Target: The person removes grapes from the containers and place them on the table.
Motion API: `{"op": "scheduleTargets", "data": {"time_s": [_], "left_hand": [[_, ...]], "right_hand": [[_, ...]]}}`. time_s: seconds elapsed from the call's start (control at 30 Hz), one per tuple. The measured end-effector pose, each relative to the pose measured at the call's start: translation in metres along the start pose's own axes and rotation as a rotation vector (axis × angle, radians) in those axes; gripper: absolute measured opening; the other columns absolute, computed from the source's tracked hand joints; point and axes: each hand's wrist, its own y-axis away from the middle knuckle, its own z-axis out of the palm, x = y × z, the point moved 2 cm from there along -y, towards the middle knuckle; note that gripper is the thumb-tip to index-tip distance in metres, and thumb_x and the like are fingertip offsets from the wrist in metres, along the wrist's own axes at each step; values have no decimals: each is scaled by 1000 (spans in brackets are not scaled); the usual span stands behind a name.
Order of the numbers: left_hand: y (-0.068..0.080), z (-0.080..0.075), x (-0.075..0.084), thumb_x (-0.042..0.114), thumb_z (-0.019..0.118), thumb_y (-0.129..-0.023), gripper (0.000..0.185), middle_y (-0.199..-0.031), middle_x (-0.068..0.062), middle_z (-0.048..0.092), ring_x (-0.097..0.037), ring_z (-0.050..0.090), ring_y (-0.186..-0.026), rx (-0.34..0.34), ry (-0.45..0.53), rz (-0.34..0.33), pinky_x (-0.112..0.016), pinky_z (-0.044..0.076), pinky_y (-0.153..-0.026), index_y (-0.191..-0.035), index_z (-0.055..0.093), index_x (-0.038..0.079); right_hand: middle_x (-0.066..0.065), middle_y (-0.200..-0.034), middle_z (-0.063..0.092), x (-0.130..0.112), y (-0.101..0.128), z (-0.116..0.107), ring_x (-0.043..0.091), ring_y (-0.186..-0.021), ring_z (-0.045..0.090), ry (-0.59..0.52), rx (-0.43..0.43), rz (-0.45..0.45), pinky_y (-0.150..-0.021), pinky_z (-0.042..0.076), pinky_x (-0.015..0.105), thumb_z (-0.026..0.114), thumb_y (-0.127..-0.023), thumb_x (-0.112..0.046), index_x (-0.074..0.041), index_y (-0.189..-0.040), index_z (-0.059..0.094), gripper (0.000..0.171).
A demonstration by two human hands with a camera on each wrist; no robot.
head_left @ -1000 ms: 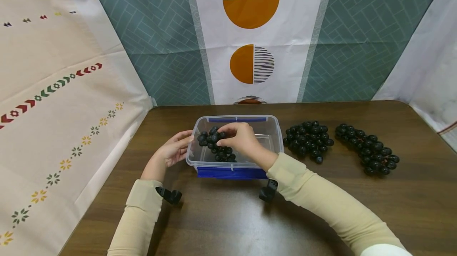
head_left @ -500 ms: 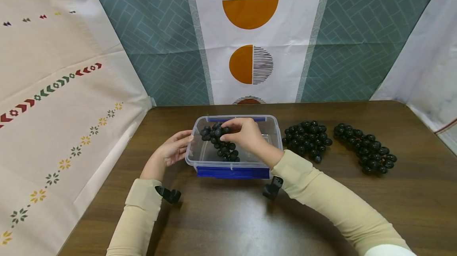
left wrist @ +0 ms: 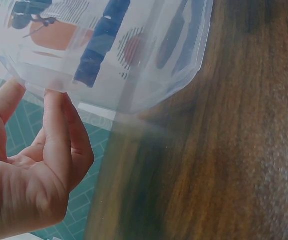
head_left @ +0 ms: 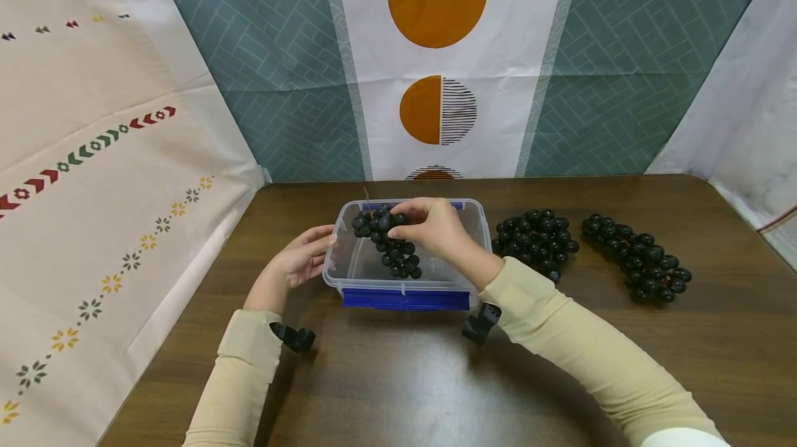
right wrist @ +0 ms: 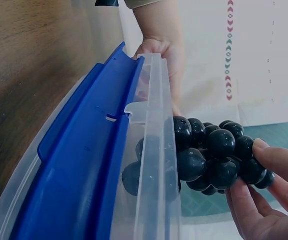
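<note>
While hands steady, grapes point(head_left: 389, 243) hang between.

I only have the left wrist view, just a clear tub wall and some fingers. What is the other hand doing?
Observer: The right hand holds a bunch of dark grapes over the open tub, its lower end hanging inside.
Operator: Any more grapes around?
Observer: Yes, two more bunches lie on the table, to the right of the tub.
Operator: Does the tub have a lid on it?
Observer: No lid on top. Blue clips show along its near and far rims.
Operator: And my left hand, from above?
Observer: The left hand rests against the tub's left wall, fingertips touching the plastic.
</note>
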Motion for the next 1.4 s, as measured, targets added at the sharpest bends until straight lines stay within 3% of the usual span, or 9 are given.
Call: {"op": "scheduleTargets", "data": {"time_s": [0.3,1.4], "left_hand": [[2,0,1,24,54,-98,44,-99,2,57,-4,61,-74,-4,9,-9,-18,54,-65,-136,35,17],[2,0,2,24,56,-97,39,-96,5,58,-3,61,-73,-2,-9,-16,-18,54,-66,-132,38,19]], "right_hand": [[7,-107,69,-8,7,-11,20,-97,64,6,7,-13,-78,54,32,78,-79,-14,-12,-110,71,32],[9,-115,64,3,33,-62,22,-98,58,6,33,-22,-77,52,30,76,-80,-14,-11,-115,69,35]]}}
